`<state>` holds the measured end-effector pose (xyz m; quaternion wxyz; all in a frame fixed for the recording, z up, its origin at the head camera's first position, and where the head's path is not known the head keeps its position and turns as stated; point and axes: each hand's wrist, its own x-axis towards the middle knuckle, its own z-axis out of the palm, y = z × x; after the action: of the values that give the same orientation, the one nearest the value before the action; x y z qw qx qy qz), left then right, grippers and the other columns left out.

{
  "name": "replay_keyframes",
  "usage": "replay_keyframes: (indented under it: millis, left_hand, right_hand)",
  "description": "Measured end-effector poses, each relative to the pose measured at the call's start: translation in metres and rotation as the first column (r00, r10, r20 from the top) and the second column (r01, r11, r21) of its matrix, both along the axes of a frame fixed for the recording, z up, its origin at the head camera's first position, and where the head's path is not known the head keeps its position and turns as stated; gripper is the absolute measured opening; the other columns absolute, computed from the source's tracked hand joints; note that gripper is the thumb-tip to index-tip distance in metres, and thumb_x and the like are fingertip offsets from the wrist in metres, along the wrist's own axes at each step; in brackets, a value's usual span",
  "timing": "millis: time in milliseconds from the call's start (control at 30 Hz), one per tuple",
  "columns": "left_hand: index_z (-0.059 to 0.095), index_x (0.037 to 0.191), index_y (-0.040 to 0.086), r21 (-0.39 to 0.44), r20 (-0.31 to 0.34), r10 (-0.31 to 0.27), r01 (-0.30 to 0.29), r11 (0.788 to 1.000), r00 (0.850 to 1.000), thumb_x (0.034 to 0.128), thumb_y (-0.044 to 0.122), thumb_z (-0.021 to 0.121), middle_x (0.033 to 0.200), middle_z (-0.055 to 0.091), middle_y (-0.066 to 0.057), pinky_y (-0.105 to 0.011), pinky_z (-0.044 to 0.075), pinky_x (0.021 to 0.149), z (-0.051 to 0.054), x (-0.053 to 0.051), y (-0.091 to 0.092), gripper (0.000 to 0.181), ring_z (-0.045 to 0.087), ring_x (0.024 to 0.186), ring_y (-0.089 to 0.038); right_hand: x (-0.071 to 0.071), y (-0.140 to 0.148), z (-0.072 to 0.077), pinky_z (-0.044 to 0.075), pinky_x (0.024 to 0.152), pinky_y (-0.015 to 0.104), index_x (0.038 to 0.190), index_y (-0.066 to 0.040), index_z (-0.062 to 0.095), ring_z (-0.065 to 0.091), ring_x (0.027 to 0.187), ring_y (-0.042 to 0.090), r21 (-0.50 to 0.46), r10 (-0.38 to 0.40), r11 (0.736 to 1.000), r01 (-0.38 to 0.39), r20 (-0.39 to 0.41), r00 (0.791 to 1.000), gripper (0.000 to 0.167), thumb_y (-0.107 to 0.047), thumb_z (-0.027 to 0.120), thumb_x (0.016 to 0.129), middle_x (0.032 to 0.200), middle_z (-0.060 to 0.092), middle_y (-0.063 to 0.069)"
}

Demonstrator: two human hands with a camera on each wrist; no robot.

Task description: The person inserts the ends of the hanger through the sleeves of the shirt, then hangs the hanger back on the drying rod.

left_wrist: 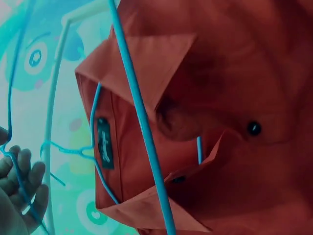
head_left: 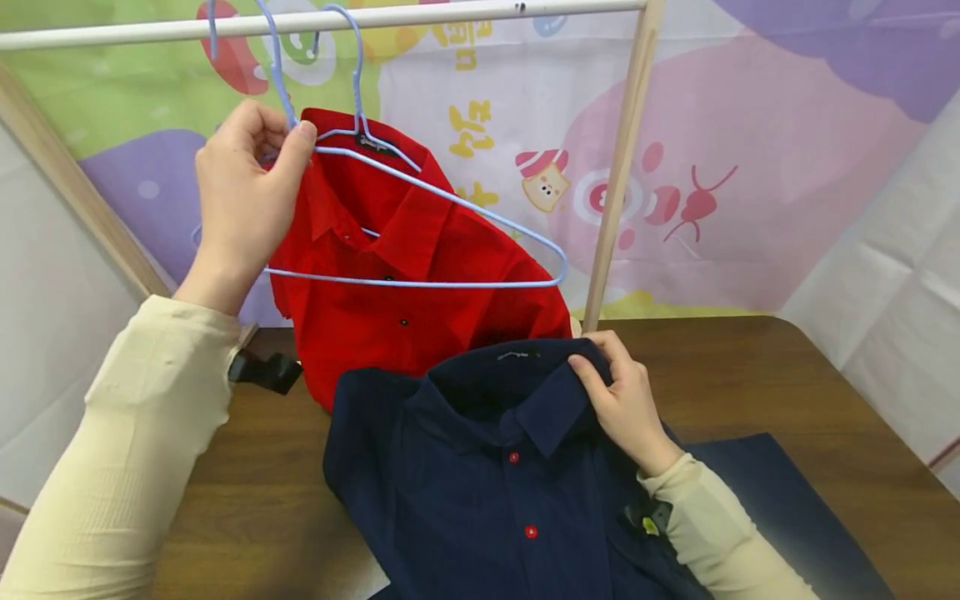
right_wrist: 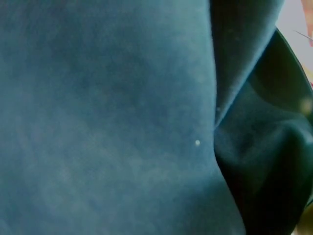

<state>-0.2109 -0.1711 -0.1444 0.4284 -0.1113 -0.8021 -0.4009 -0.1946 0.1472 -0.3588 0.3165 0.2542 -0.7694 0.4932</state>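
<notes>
My left hand (head_left: 246, 187) pinches a light blue wire hanger (head_left: 420, 284) just below its hook, in front of a red shirt (head_left: 480, 287). No garment is on that hanger. In the left wrist view my left hand (left_wrist: 22, 196) has its thumb and fingers at the hanger's neck, and the hanger's bottom bar (left_wrist: 139, 112) crosses before the red collar. My right hand (head_left: 626, 400) pinches the collar of a navy shirt (head_left: 457, 483) with red buttons, thumb in front. The shirt's collar is raised and open. Navy cloth (right_wrist: 107, 117) fills most of the right wrist view.
The red shirt hangs on another blue hanger (head_left: 357, 75) from a white rail (head_left: 420, 15) with wooden posts (head_left: 622, 167). More hanger hooks show at the rail's left. Dark navy cloth (head_left: 780, 508) lies on the brown table (head_left: 697, 367) at right. A printed cloth stands behind.
</notes>
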Motion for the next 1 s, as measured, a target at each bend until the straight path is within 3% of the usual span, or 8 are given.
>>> replay_keyframes:
  millis: [167, 267, 433, 533, 633, 767, 867, 1000]
  left_hand:
    - [0.044, 0.071, 0.016, -0.076, -0.063, -0.02, 0.015, 0.997, 0.998, 0.0877, 0.025, 0.054, 0.059, 0.04, 0.014, -0.02, 0.026, 0.054, -0.023, 0.017, 0.006, 0.021, 0.033, 0.053, -0.003]
    - [0.051, 0.074, 0.007, -0.08, -0.079, -0.051, 0.045, 0.996, 0.996, 0.0893, 0.023, 0.053, 0.055, 0.036, 0.014, -0.021, 0.023, 0.049, -0.035, 0.026, 0.013, 0.022, 0.03, 0.05, -0.004]
    - [0.057, 0.073, 0.004, 0.042, -0.042, -0.146, 0.147, 0.988, 0.988, 0.0899, 0.019, 0.054, 0.051, 0.035, 0.013, -0.021, 0.021, 0.046, -0.05, 0.034, 0.025, 0.023, 0.029, 0.048, -0.005]
    - [0.053, 0.067, 0.01, 0.168, -0.021, -0.213, 0.213, 0.962, 0.977, 0.0896, 0.017, 0.055, 0.05, 0.037, 0.011, -0.021, 0.023, 0.047, -0.056, 0.038, 0.031, 0.024, 0.03, 0.048, -0.006]
    - [0.048, 0.064, 0.014, 0.33, -0.022, -0.329, 0.317, 0.889, 0.944, 0.0895, 0.017, 0.055, 0.05, 0.036, 0.007, -0.021, 0.022, 0.045, -0.059, 0.04, 0.038, 0.027, 0.028, 0.047, -0.009]
    - [0.042, 0.062, 0.01, 0.537, -0.096, -0.496, 0.464, 0.704, 0.863, 0.0896, 0.014, 0.055, 0.051, 0.03, 0.0, -0.022, 0.016, 0.045, -0.058, 0.041, 0.046, 0.03, 0.02, 0.048, -0.011]
    - [0.041, 0.063, 0.009, 0.6, -0.153, -0.559, 0.526, 0.603, 0.815, 0.0917, 0.013, 0.051, 0.052, 0.028, -0.001, -0.023, 0.014, 0.046, -0.057, 0.041, 0.052, 0.031, 0.018, 0.05, -0.012]
    - [0.041, 0.063, 0.01, 0.622, -0.194, -0.604, 0.573, 0.534, 0.773, 0.095, 0.015, 0.045, 0.053, 0.027, -0.001, -0.023, 0.014, 0.045, -0.058, 0.041, 0.061, 0.032, 0.018, 0.048, -0.011]
  right_hand:
    - [0.0, 0.0, 0.0, 0.042, 0.07, 0.015, 0.101, -0.004, 0.056, 0.058, 0.078, 0.004, -0.003, 0.01, 1.0, -0.01, -0.004, 1.0, 0.019, 0.001, 0.06, 0.084, 0.086, 0.067, 0.006]
    - [0.0, 0.0, 0.0, 0.043, 0.07, 0.015, 0.102, -0.004, 0.056, 0.058, 0.078, 0.004, -0.008, 0.014, 1.0, -0.014, -0.008, 1.0, 0.019, 0.002, 0.06, 0.084, 0.086, 0.067, 0.007]
    - [0.0, 0.0, 0.0, 0.042, 0.069, 0.015, 0.101, -0.003, 0.056, 0.057, 0.076, 0.003, -0.012, 0.017, 1.0, -0.017, -0.014, 1.0, 0.02, 0.002, 0.06, 0.083, 0.084, 0.066, 0.006]
    - [0.001, -0.001, 0.0, 0.042, 0.068, 0.016, 0.102, -0.003, 0.056, 0.057, 0.076, 0.004, -0.007, 0.021, 1.0, -0.021, -0.015, 1.0, 0.02, 0.002, 0.06, 0.083, 0.084, 0.066, 0.006]
    - [0.001, -0.001, 0.001, 0.043, 0.068, 0.016, 0.102, -0.004, 0.056, 0.057, 0.075, 0.004, -0.004, 0.023, 1.0, -0.023, -0.011, 1.0, 0.02, 0.003, 0.06, 0.083, 0.085, 0.067, 0.006]
    - [0.002, -0.002, 0.001, 0.042, 0.068, 0.015, 0.102, -0.005, 0.056, 0.057, 0.076, 0.004, -0.002, 0.025, 1.0, -0.025, -0.005, 1.0, 0.022, 0.004, 0.061, 0.082, 0.086, 0.067, 0.006]
    - [0.002, -0.002, 0.001, 0.042, 0.069, 0.015, 0.102, -0.006, 0.056, 0.058, 0.077, 0.004, 0.003, 0.022, 1.0, -0.022, 0.0, 1.0, 0.023, 0.004, 0.062, 0.082, 0.087, 0.067, 0.006]
    - [0.004, -0.003, 0.001, 0.043, 0.069, 0.015, 0.102, -0.007, 0.056, 0.058, 0.076, 0.005, 0.008, 0.026, 1.0, -0.026, 0.014, 1.0, 0.021, 0.002, 0.061, 0.083, 0.086, 0.067, 0.005]
